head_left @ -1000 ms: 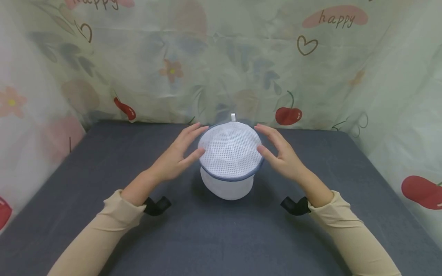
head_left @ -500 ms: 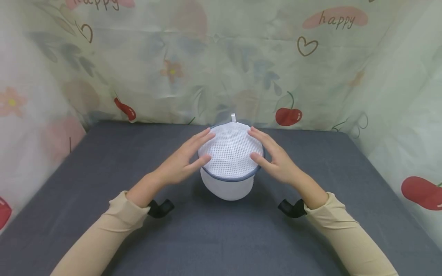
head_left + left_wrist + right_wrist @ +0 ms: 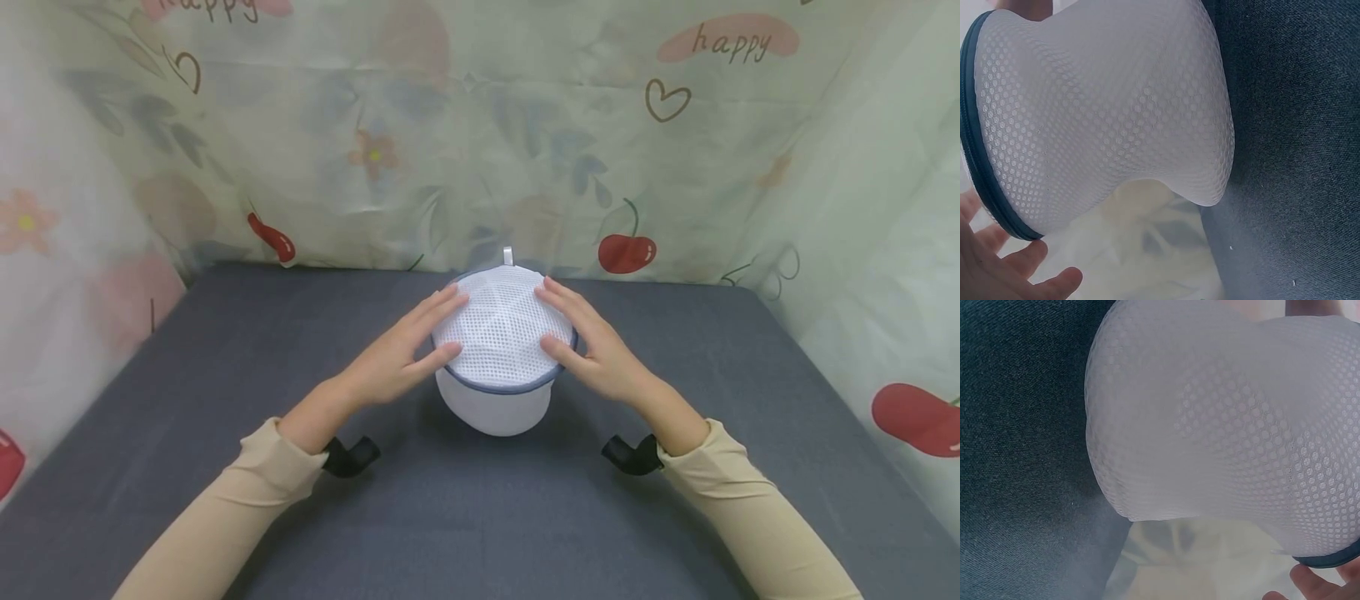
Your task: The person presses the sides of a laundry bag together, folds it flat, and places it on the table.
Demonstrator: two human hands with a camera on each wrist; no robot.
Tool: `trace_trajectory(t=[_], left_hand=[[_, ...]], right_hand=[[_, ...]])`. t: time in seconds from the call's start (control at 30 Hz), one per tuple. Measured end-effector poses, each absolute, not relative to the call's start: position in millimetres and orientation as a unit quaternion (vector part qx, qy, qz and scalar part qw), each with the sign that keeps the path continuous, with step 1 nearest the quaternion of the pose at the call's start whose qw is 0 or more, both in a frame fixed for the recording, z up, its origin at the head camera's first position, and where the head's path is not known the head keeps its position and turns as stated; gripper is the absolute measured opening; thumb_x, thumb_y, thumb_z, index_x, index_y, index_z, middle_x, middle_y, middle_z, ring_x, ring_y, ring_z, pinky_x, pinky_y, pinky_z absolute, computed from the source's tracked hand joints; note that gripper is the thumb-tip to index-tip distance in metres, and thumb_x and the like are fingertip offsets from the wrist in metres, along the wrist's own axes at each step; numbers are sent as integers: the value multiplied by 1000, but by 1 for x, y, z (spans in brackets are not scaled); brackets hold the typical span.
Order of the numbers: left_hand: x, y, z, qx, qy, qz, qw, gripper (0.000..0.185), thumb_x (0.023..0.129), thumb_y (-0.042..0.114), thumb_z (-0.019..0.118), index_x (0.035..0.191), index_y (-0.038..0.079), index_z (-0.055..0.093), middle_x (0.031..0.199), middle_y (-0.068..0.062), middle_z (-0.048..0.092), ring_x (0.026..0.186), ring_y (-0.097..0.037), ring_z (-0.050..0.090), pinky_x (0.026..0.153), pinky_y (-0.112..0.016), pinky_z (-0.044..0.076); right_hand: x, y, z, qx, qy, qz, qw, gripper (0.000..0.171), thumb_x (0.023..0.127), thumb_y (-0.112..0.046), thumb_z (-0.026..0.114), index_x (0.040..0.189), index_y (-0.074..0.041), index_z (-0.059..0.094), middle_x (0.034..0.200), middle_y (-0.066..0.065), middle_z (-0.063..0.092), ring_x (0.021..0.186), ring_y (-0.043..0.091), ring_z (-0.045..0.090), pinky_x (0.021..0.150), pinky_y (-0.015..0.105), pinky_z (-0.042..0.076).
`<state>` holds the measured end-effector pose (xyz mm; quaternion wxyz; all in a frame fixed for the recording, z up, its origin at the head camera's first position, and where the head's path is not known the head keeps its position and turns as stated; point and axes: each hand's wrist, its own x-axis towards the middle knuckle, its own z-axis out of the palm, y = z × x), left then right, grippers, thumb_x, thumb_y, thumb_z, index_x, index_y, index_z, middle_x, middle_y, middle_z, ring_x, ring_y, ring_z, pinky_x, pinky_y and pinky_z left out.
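Note:
A white mesh laundry bag (image 3: 502, 333), round like a drum, stands on the dark cloth in the head view. Dark blue trim with a zip rings its top, and a small tab (image 3: 508, 257) sticks up at the back. My left hand (image 3: 390, 358) lies against the left of the top rim, thumb and fingers spread and fairly straight. On the opposite side my right hand (image 3: 603, 358) mirrors it, fingertips over the edge of the mesh top. In both wrist views the mesh side wall (image 3: 1116, 106) is pinched inward at its middle.
A dark grey cloth (image 3: 480, 517) covers the table. Behind and at both sides hang pale printed curtains (image 3: 480, 150). Black wrist mounts (image 3: 352, 457) jut inward from both sleeves, low above the cloth.
Both hands have moved inward from beside the bag, so their fingertips now overlap its top. The bag stays almost in place.

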<state>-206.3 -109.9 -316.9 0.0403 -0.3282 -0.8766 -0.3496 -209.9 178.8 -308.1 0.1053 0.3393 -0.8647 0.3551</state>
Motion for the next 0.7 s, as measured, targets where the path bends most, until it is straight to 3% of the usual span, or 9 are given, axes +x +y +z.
trace_trajectory(t=[0.33,0.7], left_hand=[[-204,-109,-317,-303,-887,-348,15,60,95,34,51,148,29,24,159,-5,6,145,-28,16,111,-53,26],[-205,-109,-320,-278,-897,-344,-15,62,94,41,50,148,36,19,159,-8,0,145,-32,12,110,-59,23]], right_hand=[[-211,178,-311,323,-874,352,96,59,89,-13,59,143,-10,36,155,14,20,144,32,18,111,59,21],[-210,178,-312,292,-884,358,69,59,91,-19,57,145,-14,33,156,15,16,144,34,17,110,60,21]])
